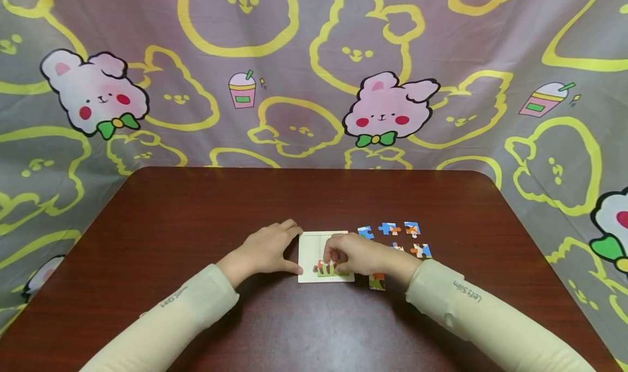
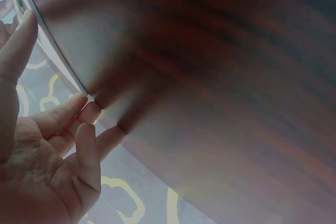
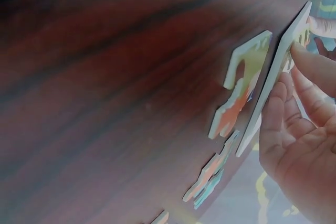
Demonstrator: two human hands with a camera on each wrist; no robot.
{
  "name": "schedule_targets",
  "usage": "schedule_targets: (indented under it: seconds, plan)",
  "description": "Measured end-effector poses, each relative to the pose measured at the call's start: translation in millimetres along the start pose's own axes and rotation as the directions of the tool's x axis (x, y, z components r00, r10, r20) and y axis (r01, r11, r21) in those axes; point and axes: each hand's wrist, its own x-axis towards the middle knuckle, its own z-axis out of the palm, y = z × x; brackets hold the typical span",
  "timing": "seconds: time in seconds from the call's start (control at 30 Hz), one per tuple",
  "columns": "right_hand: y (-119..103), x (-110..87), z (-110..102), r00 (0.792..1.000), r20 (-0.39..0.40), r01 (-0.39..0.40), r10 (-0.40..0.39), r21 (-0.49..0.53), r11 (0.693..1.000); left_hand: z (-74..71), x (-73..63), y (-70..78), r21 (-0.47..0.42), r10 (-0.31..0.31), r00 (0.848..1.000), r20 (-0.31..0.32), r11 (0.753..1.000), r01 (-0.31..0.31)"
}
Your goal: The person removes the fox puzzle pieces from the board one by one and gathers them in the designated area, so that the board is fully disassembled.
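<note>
A pale square puzzle tray (image 1: 310,245) lies on the table, with colourful puzzle pieces (image 1: 324,269) along its near side. My left hand (image 1: 266,248) is spread at the tray's left side, thumb touching the lower left edge and fingers by the upper left corner. In the left wrist view, those fingers (image 2: 71,109) look fairly straight. Over the tray's right half, my right hand (image 1: 357,253) has curled fingers and pinches a puzzle piece, mostly hidden under the hand. The right wrist view shows the right thumb (image 3: 314,67) down at the tray's face.
Several loose puzzle pieces (image 1: 412,228) lie right of the tray, some partly hidden behind the right wrist. One orange and green piece (image 1: 376,281) sits near the tray's lower right corner. The dark wooden table (image 1: 221,197) meets a patterned curtain (image 1: 304,45) at its back and sides.
</note>
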Motion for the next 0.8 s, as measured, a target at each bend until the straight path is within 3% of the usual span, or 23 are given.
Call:
schedule_targets:
  seconds: [0.43,0.8]
  plan:
    - [5.4,1.3,-3.6,0.999,-0.013,0.033,-0.032,0.110,0.993,-0.2,-0.3,1.6,0.003,-0.004,1.000,0.004,1.000,0.004]
    - [2.4,1.5,-4.1,0.999,0.013,0.040,-0.045,0.253,0.967,-2.0,-0.9,2.5,0.001,-0.009,1.000,0.005,1.000,0.009]
